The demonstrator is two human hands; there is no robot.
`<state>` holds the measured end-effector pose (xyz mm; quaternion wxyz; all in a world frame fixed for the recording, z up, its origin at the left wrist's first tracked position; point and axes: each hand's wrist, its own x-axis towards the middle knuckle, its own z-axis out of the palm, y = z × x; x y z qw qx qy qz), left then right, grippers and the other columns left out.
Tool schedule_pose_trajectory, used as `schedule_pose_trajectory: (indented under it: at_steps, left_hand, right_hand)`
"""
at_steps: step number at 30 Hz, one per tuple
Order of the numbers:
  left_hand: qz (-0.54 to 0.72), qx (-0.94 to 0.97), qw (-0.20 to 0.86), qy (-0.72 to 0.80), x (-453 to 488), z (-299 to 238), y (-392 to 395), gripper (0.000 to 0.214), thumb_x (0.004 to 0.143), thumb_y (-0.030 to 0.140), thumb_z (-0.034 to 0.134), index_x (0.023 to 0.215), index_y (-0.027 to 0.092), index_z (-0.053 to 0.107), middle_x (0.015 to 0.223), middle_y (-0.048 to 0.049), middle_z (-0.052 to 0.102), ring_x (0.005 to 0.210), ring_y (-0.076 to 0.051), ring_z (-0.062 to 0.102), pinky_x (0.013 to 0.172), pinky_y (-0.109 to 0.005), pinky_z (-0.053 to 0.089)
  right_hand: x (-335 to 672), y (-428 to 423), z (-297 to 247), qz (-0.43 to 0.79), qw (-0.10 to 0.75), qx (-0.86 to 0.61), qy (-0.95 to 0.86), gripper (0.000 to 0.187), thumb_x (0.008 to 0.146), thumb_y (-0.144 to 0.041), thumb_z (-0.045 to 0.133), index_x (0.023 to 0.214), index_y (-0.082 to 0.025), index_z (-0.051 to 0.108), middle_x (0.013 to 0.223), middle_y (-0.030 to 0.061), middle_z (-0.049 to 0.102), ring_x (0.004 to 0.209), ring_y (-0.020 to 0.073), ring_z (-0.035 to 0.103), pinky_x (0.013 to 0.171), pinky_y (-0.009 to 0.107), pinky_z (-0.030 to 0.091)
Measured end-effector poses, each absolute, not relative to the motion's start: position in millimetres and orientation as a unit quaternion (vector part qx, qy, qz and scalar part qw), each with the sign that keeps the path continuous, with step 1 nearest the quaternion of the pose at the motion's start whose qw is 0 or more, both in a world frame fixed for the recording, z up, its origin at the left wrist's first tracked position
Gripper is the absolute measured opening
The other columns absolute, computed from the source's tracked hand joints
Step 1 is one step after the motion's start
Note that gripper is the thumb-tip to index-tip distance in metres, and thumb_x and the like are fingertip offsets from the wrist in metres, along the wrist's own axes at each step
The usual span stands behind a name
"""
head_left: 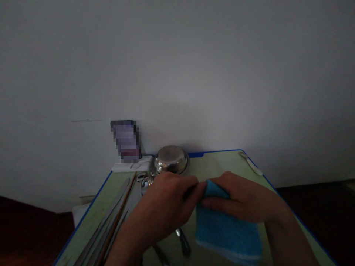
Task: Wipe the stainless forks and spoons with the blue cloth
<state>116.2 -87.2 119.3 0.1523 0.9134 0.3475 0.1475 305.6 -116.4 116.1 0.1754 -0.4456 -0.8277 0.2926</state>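
Observation:
My right hand [235, 195] is closed around a blue cloth [227, 232], whose lower part hangs down with a pale edge. The fingers of my left hand [169, 203] are curled in a pinch and meet the cloth and the right fingertips. Whatever the left fingers grip is hidden. Below the left hand shows a utensil with a dark handle [184, 242]; its upper part is covered by the hand. Just beyond the left hand, a shiny metal bowl [171, 162] rests upside down on the green tabletop [216, 164].
Several long metal utensils [111, 208] and a brown stick [120, 210] lie along the left side. A fork with a white handle [251, 164] is at the far right edge. A blurred-out screen [127, 140] stands on a white base [119, 167], before the wall [177, 74].

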Motion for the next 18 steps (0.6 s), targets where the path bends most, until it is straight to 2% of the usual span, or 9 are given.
schedule_pose_trajectory:
  at_steps: [4, 8, 13, 18]
  left_hand:
    - [0.188, 0.899, 0.165, 0.359, 107, 119, -78, 0.032, 0.088, 0.036, 0.041, 0.07, 0.018, 0.06, 0.059, 0.0013, 0.057, 0.056, -0.01, 0.051, 0.053, -0.022, 0.032]
    - [0.227, 0.89, 0.191, 0.346, 97, 122, -71, 0.025, 0.088, 0.03, 0.044, 0.075, 0.02, 0.063, 0.071, 0.0012, 0.059, 0.067, -0.011, 0.054, 0.062, -0.022, 0.036]
    - [0.242, 0.877, 0.225, 0.348, 95, 125, -71, 0.025, 0.088, 0.028, 0.046, 0.071, 0.02, 0.061, 0.063, 0.0041, 0.057, 0.059, -0.008, 0.051, 0.059, -0.02, 0.036]
    - [0.241, 0.867, 0.222, 0.375, 107, 125, -76, 0.026, 0.087, 0.03, 0.046, 0.07, 0.019, 0.061, 0.062, 0.0033, 0.058, 0.059, -0.009, 0.051, 0.057, -0.021, 0.035]
  right_hand:
    - [308, -114, 117, 0.293, 0.183, -0.455, -0.821, 0.032, 0.086, -0.045, 0.042, 0.079, -0.019, 0.058, 0.064, -0.0022, 0.059, 0.057, 0.0101, 0.054, 0.053, 0.022, 0.037]
    - [322, -117, 124, 0.317, 0.16, -0.469, -0.809, 0.033, 0.083, -0.048, 0.047, 0.088, -0.018, 0.059, 0.074, -0.0001, 0.063, 0.067, 0.0128, 0.058, 0.058, 0.023, 0.04]
    - [337, -122, 129, 0.317, 0.154, -0.5, -0.791, 0.036, 0.078, -0.051, 0.053, 0.09, -0.018, 0.06, 0.079, 0.0, 0.063, 0.071, 0.0135, 0.059, 0.061, 0.023, 0.042]
    - [334, -121, 126, 0.319, 0.161, -0.509, -0.783, 0.033, 0.079, -0.049, 0.053, 0.091, -0.019, 0.061, 0.072, -0.0012, 0.062, 0.064, 0.0118, 0.057, 0.055, 0.021, 0.04]
